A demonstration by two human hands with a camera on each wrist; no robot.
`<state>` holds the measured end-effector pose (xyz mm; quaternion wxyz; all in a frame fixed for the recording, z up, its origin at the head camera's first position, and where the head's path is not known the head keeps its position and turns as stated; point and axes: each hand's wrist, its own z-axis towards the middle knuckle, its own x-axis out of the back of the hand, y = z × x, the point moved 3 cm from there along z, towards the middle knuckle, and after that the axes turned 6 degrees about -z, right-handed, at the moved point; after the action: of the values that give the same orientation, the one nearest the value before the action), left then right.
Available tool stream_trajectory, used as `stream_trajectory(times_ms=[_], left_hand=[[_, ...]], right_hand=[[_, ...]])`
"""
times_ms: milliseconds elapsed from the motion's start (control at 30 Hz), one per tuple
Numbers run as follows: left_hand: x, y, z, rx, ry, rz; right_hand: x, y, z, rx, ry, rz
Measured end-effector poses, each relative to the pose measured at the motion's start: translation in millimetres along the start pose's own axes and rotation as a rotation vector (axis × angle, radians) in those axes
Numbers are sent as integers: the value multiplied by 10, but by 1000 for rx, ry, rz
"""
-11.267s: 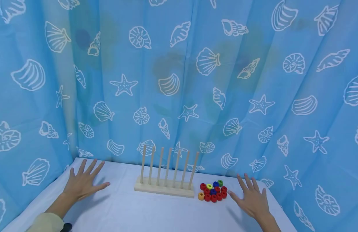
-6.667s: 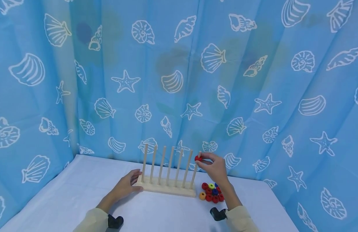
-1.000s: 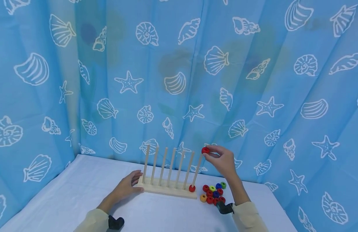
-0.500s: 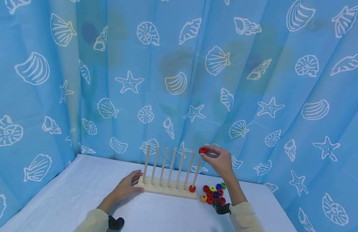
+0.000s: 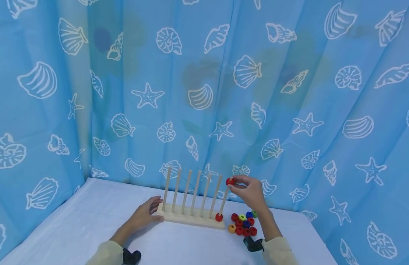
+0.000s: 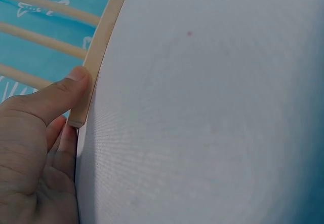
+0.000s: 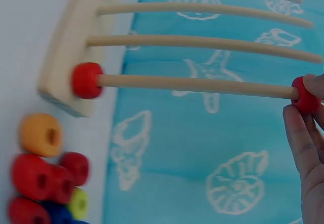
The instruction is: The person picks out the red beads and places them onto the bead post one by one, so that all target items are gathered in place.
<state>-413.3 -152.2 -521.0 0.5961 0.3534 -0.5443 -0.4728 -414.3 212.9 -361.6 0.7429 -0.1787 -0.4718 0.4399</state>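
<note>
A pale wooden peg stand (image 5: 191,218) holds a row of several upright pegs. My left hand (image 5: 144,214) grips its left end; in the left wrist view the thumb (image 6: 76,82) presses the base's face, with the fingers partly hidden around the end. Between thumb and fingertips my right hand (image 5: 252,191) pinches a red bead (image 5: 229,181), threaded around the top of the rightmost peg, whose tip pokes out above it. Another red bead (image 7: 87,80) sits at the foot of that same peg. The other pegs are bare.
Right of the stand lies a cluster of loose beads: several red, plus orange (image 5: 232,228), yellow (image 5: 242,217), blue (image 5: 249,214) and green (image 5: 254,214). A white cloth covers the table (image 5: 177,243). A blue shell-print curtain (image 5: 204,92) hangs close behind.
Over the last second my right hand has brought the red bead left onto the rightmost peg's tip and slightly down it. My left hand stays on the stand's end.
</note>
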Motion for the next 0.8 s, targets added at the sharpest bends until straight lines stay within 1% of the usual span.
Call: stream_trajectory(times_ms=[233, 367, 533, 633, 800], left_hand=[[-3, -24, 3, 3, 2, 14], [-3, -17, 7, 12, 12, 25], [0, -9, -9, 9, 19, 39], [1, -15, -13, 14, 13, 26], [-2, -21, -4, 9, 9, 26]], right_hand=[[-247, 254, -158, -104, -8, 29], [-378, 390, -234, -144, -13, 49], [-510, 523, -341, -165, -56, -9], [-564, 601, -407, -184, -97, -54], [-628, 713, -459, -212, -149, -82]])
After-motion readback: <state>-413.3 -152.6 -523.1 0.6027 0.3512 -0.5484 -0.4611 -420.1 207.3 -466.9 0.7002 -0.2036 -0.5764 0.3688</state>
